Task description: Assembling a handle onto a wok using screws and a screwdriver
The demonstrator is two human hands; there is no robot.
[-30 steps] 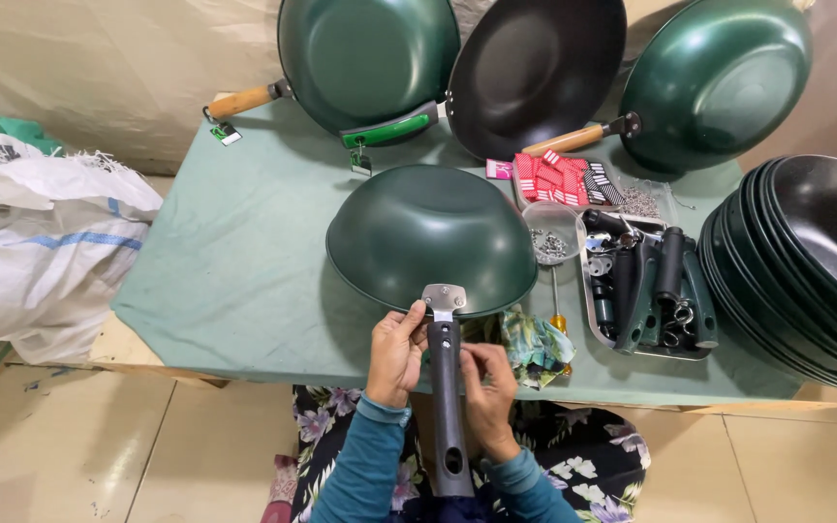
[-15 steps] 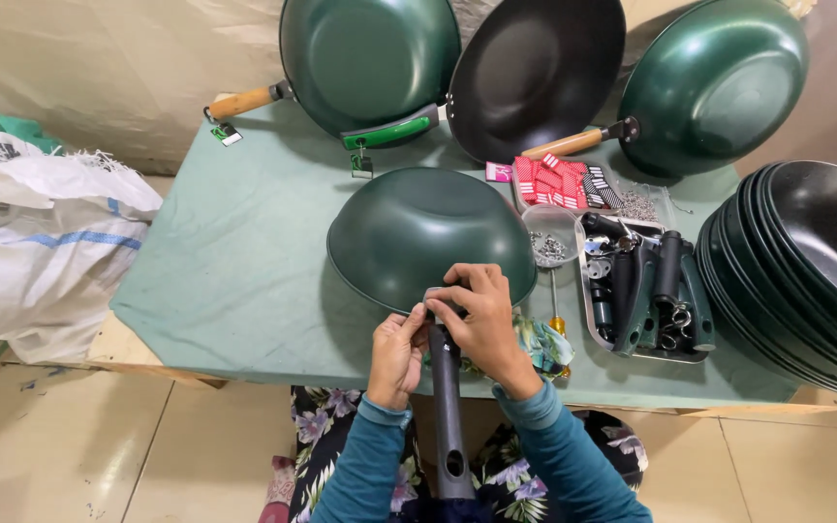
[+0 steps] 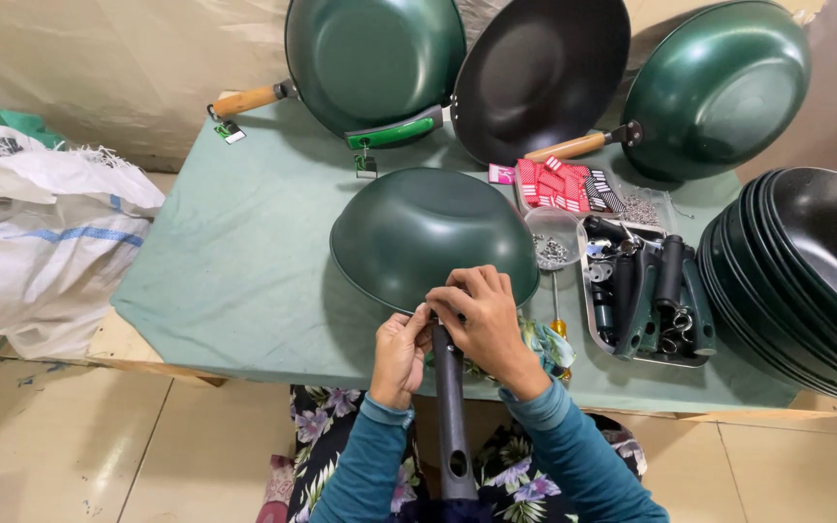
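Since a second ago the right hand (image 3: pixel 481 315) has come up from the handle's shaft to its top end, where it curls over the joint with the pan; little else has shifted. Leftmost lies a white sack (image 3: pixel 41 232) beside the green-clothed table (image 3: pixel 234 261). The left hand (image 3: pixel 401 353) pinches the same joint, though what its fingertips grip is hidden. The upturned green wok (image 3: pixel 428 232) rests near the table's front edge, its dark handle (image 3: pixel 451 416) pointing toward the person. Further right sit a tray of handles (image 3: pixel 646 295) and stacked black pans (image 3: pixel 816 276).
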